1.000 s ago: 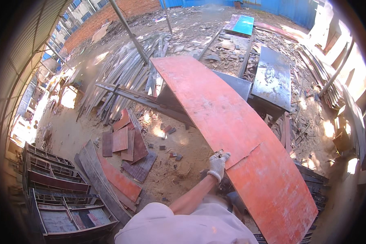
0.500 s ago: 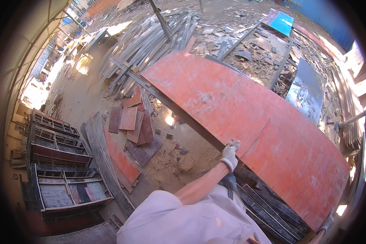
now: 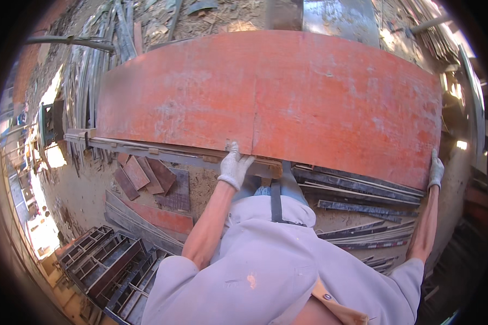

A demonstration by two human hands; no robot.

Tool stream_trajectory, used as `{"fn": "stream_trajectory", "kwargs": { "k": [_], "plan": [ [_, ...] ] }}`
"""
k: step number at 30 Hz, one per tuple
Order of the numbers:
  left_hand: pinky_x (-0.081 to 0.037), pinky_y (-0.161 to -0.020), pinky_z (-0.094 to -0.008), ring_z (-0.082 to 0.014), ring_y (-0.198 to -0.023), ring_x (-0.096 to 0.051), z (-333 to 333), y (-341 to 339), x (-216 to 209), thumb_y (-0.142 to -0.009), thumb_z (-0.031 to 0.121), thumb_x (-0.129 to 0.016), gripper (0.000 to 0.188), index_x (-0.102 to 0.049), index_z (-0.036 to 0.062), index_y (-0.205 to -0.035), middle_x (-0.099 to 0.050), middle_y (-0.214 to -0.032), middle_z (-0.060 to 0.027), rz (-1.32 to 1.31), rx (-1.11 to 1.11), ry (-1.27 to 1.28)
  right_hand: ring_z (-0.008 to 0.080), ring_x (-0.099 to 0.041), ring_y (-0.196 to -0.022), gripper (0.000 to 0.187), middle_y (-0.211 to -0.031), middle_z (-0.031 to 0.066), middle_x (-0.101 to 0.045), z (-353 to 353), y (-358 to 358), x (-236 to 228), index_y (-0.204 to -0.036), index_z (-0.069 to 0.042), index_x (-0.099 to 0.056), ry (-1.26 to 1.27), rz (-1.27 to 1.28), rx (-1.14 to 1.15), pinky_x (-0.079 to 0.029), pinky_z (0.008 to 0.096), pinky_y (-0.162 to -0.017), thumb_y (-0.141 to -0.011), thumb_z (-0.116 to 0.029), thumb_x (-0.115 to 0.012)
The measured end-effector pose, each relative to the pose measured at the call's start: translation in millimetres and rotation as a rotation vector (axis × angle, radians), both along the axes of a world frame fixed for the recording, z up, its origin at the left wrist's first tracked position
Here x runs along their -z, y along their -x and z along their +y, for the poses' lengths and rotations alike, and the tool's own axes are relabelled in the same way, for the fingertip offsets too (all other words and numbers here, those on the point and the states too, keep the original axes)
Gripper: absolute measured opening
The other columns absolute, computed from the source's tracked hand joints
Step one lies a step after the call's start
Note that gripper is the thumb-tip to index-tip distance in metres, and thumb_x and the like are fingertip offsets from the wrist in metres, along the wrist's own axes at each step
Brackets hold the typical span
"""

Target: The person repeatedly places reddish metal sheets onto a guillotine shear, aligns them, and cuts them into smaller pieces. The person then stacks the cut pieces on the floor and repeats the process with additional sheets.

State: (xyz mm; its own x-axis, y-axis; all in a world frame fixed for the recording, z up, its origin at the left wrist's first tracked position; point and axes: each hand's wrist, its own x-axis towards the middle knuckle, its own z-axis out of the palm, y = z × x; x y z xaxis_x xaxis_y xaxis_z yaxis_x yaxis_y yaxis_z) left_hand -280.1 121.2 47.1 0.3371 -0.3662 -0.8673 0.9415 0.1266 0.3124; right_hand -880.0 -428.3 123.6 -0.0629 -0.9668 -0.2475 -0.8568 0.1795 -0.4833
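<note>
A long reddish-orange panel (image 3: 331,103), scuffed with pale marks, lies flat in front of me and spans most of the head view. It looks like plywood, with a seam running across its middle. My left hand (image 3: 236,167), in a whitish work glove, grips the near long edge close to that seam. Its undersides of the fingers are hidden. At the panel's right end, my right hand (image 3: 436,170), gloved too, is closed around the short edge near the corner. Beneath the near edge, a narrow timber rail (image 3: 162,150) runs out to the left.
Dark strips and boards (image 3: 358,189) are stacked below the panel, near my legs. Cut board pieces (image 3: 146,176) lie on the dirt at left. Dark framed panels (image 3: 100,265) stand lower left. Long battens (image 3: 84,86) and a metal pole (image 3: 70,40) are at far left.
My view has turned to the right, so the panel now lies nearly level across it. Both hands stay at the panel's edges, and the right hand now shows fully.
</note>
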Motion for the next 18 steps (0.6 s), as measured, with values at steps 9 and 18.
{"fn": "stream_trajectory", "kwargs": {
  "k": [9, 18],
  "plan": [
    [-0.045, -0.114, -0.0451, -0.0355, -0.133, -0.059, 52.6, -116.9, -20.2, -0.102, 0.019, -0.066, 0.039, -0.064, 0.0068, -0.139, -0.062, -0.143, -0.0205, -1.671, 1.102, -0.788, 0.0351, -0.057, -0.135, 0.101, -0.143, 0.023, -0.063, 40.5, 48.6, 114.6, -0.144, 0.005, -0.058, -0.325, 0.496, 0.081, -0.041, 0.0418, -0.114, -0.093, -0.082, -0.05],
    [-0.034, -0.121, -0.0545, -0.0427, -0.144, -0.047, 80.8, -160.1, 49.4, -0.1, 0.031, -0.061, 0.048, -0.063, 0.0119, -0.143, -0.051, -0.155, -0.0212, -1.85, 1.482, -0.721, 0.0412, -0.05, -0.142, 0.105, -0.152, 0.0253, -0.055, 88.6, -6.2, 148.0, -0.153, 0.002, -0.048, -0.308, 0.441, 0.265, -0.039, 0.0452, -0.118, -0.089, -0.081, -0.056]
  ]
}}
